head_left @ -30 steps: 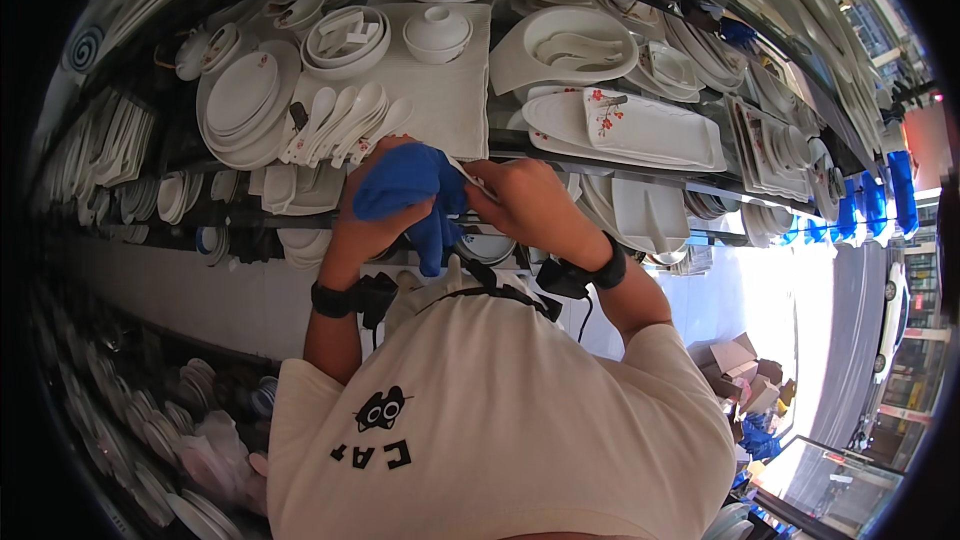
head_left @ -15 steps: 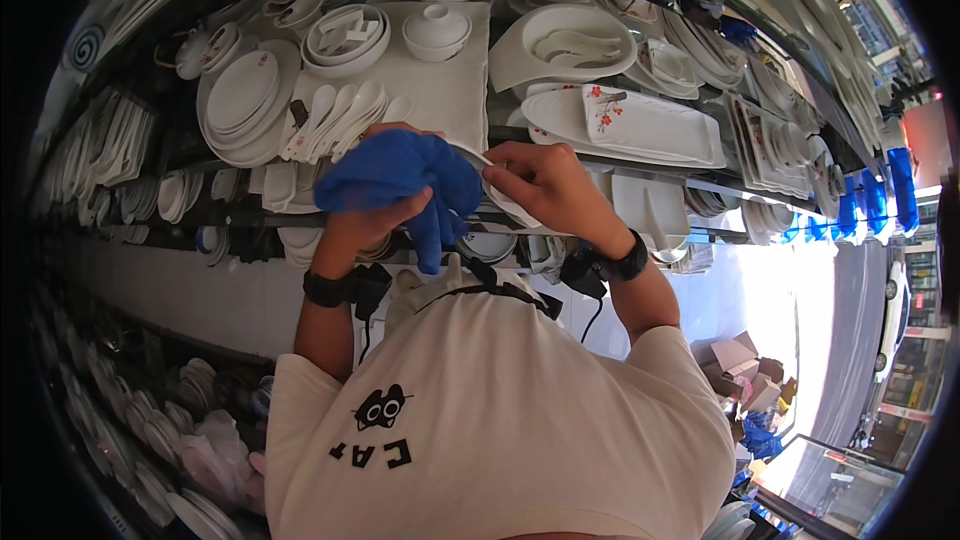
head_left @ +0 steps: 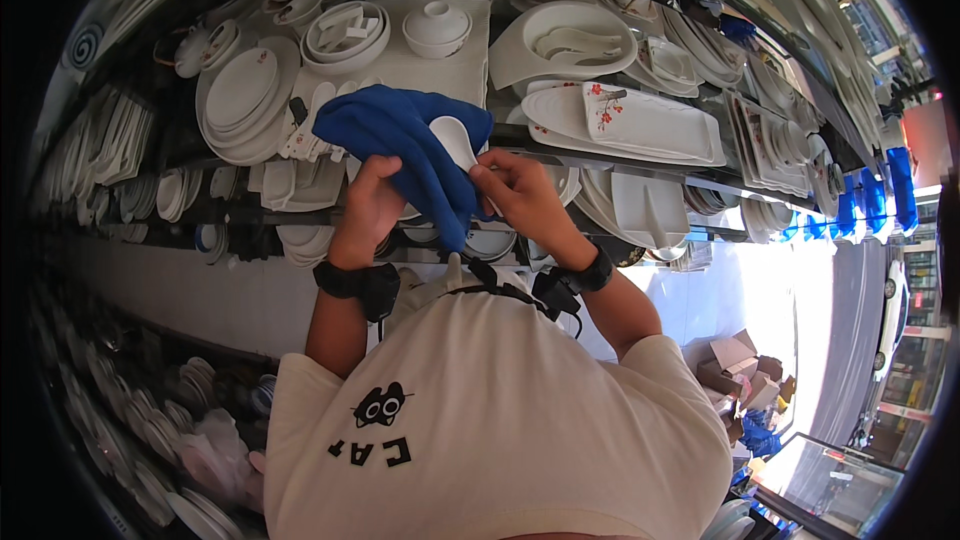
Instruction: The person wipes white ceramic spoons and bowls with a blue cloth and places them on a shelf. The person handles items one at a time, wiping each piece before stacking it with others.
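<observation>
A blue cloth [head_left: 385,125] is spread between my two hands, with one end hanging down. My left hand [head_left: 370,208] grips its near left side, the thumb raised and the other fingers mostly hidden by the cloth. My right hand [head_left: 525,195] pinches the handle of a white spoon [head_left: 453,138], whose bowl lies against the cloth, pointing away from me. Just beyond the cloth, a row of white spoons [head_left: 318,105] is partly covered by it.
White dishes crowd the dark shelf: stacked plates [head_left: 243,90] at left, a lidded bowl [head_left: 437,32], a large curved bowl [head_left: 562,50] and flower-patterned long plates [head_left: 640,125]. More crockery sits on the shelf below. Cardboard boxes [head_left: 740,365] stand behind at right.
The cloth has opened out from a bunch around the spoon, and the spoon's bowl now shows. My right hand has shifted slightly left and nearer me; my left thumb has come off the cloth's front.
</observation>
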`<action>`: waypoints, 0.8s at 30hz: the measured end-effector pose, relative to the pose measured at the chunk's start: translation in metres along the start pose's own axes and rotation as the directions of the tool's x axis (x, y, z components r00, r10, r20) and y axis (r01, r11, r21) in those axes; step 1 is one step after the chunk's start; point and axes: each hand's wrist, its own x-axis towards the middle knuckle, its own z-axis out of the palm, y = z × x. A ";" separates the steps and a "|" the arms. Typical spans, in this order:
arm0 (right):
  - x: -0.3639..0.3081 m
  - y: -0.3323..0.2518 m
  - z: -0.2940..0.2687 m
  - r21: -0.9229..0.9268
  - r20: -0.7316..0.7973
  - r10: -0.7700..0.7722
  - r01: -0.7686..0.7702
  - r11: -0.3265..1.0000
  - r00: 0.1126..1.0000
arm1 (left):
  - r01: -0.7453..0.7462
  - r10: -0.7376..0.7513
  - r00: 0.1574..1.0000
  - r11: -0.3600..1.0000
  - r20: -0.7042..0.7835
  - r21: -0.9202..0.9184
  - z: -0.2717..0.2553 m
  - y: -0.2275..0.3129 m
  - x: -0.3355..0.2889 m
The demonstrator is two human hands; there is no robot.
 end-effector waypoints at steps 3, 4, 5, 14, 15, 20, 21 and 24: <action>0.003 0.002 0.003 0.017 0.009 0.023 -0.023 1.000 1.000 | -0.039 -0.013 0.993 0.898 0.116 0.438 -0.005 -0.008 -0.002; 0.003 -0.002 0.004 0.014 0.022 0.010 -0.010 1.000 1.000 | -0.033 -0.016 0.993 0.914 0.116 0.404 -0.004 -0.009 -0.001; 0.003 -0.005 0.004 0.011 0.033 -0.004 0.004 1.000 0.999 | -0.026 -0.020 0.993 0.928 0.118 0.372 -0.001 -0.009 -0.001; 0.003 0.008 0.021 -0.363 -0.008 -0.179 0.164 0.917 0.984 | -0.163 0.238 0.968 0.843 -0.083 0.512 0.001 -0.023 0.009; 0.001 0.009 0.020 -0.444 0.002 -0.250 0.225 0.867 0.968 | -0.192 0.286 0.955 0.804 -0.082 0.563 -0.001 -0.023 0.011; 0.000 -0.012 0.006 -0.496 -0.116 -0.367 0.267 0.827 0.923 | -0.138 0.156 0.987 0.715 0.035 0.685 -0.002 -0.001 0.003; 0.003 -0.023 0.005 -0.449 -0.079 -0.359 0.289 0.846 0.930 | -0.107 0.091 0.994 0.722 0.060 0.683 0.003 0.004 0.000; 0.016 -0.024 0.003 -0.423 0.127 -0.326 0.348 0.837 0.937 | -0.136 0.063 0.990 0.684 0.128 0.717 0.011 0.003 -0.003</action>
